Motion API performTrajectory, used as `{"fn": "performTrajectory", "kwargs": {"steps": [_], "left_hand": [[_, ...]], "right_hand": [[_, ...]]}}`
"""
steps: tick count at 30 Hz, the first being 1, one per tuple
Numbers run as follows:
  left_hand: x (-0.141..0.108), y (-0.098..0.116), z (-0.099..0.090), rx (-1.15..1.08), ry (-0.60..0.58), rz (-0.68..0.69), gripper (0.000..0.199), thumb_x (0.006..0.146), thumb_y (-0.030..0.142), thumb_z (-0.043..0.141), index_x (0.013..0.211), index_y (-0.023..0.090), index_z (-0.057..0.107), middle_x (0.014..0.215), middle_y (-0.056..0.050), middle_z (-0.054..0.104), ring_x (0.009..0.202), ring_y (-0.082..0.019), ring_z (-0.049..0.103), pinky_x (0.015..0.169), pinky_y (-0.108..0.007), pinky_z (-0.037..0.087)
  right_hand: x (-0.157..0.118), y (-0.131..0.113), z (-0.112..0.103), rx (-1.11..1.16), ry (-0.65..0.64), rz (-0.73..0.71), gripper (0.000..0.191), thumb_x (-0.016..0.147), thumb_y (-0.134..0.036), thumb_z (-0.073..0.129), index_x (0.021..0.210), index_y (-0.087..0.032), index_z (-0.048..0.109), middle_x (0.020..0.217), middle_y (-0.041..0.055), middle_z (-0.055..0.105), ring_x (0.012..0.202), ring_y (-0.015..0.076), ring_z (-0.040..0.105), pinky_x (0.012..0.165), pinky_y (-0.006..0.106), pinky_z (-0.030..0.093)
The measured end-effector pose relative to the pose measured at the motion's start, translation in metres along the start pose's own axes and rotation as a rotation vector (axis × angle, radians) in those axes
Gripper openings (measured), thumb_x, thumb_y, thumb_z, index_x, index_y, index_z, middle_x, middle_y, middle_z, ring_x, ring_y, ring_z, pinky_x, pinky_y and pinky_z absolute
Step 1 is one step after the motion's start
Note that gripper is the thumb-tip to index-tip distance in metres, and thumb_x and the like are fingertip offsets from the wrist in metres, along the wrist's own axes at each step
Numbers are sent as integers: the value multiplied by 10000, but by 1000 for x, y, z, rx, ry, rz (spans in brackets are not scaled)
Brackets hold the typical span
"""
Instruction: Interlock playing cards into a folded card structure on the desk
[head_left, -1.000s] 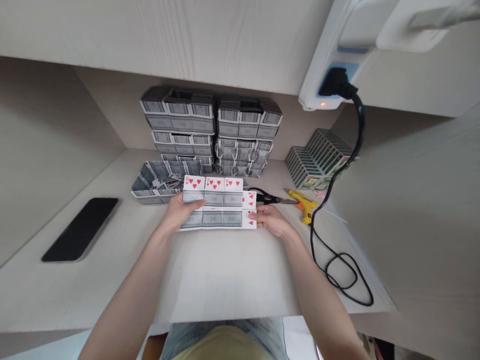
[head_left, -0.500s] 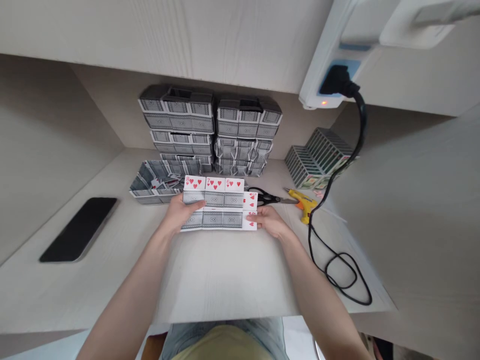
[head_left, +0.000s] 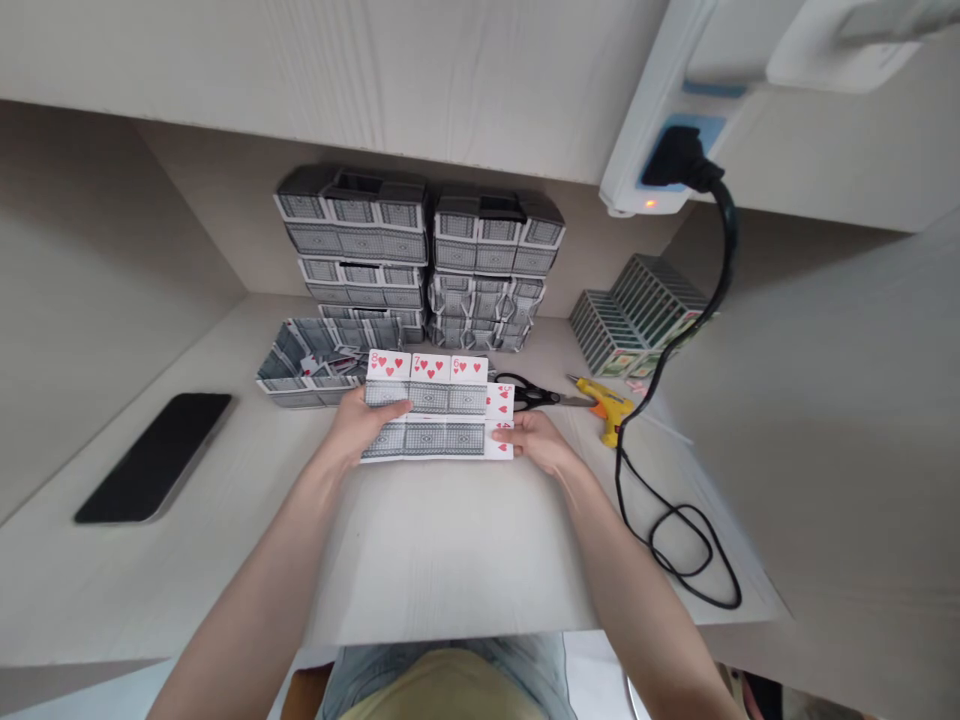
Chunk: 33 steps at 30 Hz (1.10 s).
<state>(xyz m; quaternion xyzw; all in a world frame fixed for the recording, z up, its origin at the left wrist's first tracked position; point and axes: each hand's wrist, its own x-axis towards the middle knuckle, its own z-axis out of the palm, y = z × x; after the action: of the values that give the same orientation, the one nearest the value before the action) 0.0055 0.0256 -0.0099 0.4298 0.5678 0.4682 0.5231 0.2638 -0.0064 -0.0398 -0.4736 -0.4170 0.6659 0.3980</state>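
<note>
A flat panel of joined playing cards (head_left: 445, 437) spans the space between my hands over the desk. Patterned grey backs form its two main rows, while heart faces show along the far edge (8, 7, 6) and the right edge. My left hand (head_left: 358, 425) grips the left side, thumb lying on top and the other fingers hidden beneath. At the lower right corner my right hand (head_left: 541, 442) pinches the panel by a heart card. Just behind the panel on the left stands an open box made of cards (head_left: 300, 385), with loose pieces inside.
Stacked card-built boxes (head_left: 360, 235) line the back wall. To the right lie black-handled scissors (head_left: 529, 393), a yellow glue gun (head_left: 611, 408) with a looping black cord (head_left: 712, 590), and bundled cards (head_left: 630, 315). A phone (head_left: 157, 455) rests at left. A power strip (head_left: 630, 190) hangs above.
Almost nothing differs. The view has shifted very slightly, and both hands keep the same hold on the card panel.
</note>
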Motion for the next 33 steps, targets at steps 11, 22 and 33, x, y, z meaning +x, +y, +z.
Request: {"fn": "performTrajectory", "kwargs": {"steps": [11, 22, 33], "left_hand": [[-7, 12, -1, -446, -195, -108, 405, 611, 379, 692, 938, 148, 631, 938, -86, 684, 922, -294, 613, 789, -426, 496], [-21, 0, 28, -709, -386, -31, 360, 706, 146, 626, 1059, 196, 573, 1094, -56, 631, 1063, -241, 549, 921, -441, 435], [-21, -6, 31, -447, -312, 0, 471, 618, 244, 722, 1064, 202, 578, 1103, -67, 631, 1003, -248, 588, 810, -380, 515]], "right_hand": [[-1, -7, 10, 197, 149, -184, 272, 511, -278, 773, 720, -155, 649, 684, 15, 695, 587, 138, 612, 597, 264, 467], [0, 8, 55, 206, 340, -395, 275, 626, -359, 705, 809, -168, 634, 733, 13, 694, 611, 154, 624, 601, 293, 506], [-10, 4, 52, 112, 86, -145, 325, 632, -449, 686, 727, -143, 631, 671, 67, 699, 503, 192, 648, 489, 314, 544]]}}
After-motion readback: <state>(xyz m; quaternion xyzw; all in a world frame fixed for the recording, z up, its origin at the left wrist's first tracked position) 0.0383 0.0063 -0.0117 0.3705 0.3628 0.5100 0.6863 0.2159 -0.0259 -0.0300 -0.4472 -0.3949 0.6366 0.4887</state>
